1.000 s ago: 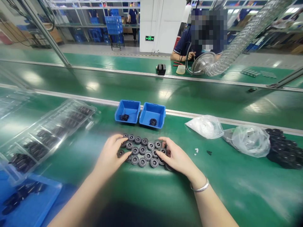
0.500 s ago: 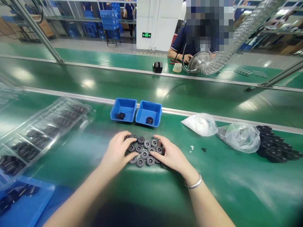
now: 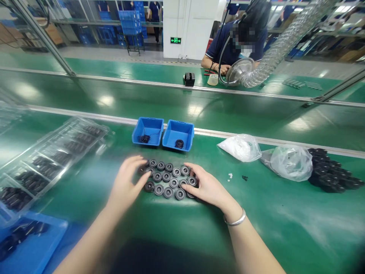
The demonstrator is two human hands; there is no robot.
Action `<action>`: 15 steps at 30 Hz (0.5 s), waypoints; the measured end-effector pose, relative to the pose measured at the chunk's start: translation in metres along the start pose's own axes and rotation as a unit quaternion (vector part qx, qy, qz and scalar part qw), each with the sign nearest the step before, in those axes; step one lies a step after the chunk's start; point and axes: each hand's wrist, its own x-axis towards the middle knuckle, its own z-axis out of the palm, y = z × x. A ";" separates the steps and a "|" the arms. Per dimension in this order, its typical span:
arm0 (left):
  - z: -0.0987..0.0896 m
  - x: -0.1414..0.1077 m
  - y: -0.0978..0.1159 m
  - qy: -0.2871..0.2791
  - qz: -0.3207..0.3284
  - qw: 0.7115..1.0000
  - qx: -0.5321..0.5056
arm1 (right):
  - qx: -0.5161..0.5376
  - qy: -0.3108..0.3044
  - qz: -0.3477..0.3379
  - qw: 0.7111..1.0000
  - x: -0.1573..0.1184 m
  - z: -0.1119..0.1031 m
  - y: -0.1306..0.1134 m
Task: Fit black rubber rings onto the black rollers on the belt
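Note:
Several round black parts (image 3: pixel 166 176), ring-shaped on top with a small pin in the centre, lie grouped in uneven rows on the green table. At the group's left end is my left hand (image 3: pixel 127 182), its thumb and fingers apart around the outermost parts. My right hand (image 3: pixel 207 187) curves around the right end, index finger and thumb spread and touching parts there. Some parts under both hands are partly hidden.
Two blue bins (image 3: pixel 148 131) with black rings stand behind the parts. At left are a clear divided tray (image 3: pixel 61 152) and a blue tray (image 3: pixel 54 238). Plastic bags (image 3: pixel 241 147) and a black pile (image 3: pixel 330 171) lie right. A co-worker (image 3: pixel 219 53) sits opposite.
My left hand has shifted left, uncovering more round parts at that end. My right hand stays nearly in place around the right end.

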 end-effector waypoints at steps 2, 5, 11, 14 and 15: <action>-0.008 -0.009 -0.007 0.055 -0.016 0.998 0.001 | 0.002 -0.008 -0.002 1.000 -0.001 -0.001 0.001; -0.010 -0.027 -0.009 0.067 0.011 0.998 0.017 | 0.000 -0.012 -0.003 1.000 -0.002 0.000 0.001; 0.018 -0.052 0.018 0.020 0.117 0.992 0.040 | -0.004 -0.001 -0.006 1.000 -0.001 0.003 0.003; 0.035 -0.053 0.040 0.014 0.179 0.983 0.044 | -0.005 0.005 -0.012 1.000 -0.001 0.004 0.003; 0.041 -0.052 0.048 0.005 0.201 0.979 0.044 | -0.006 0.006 -0.014 1.000 -0.001 0.004 0.003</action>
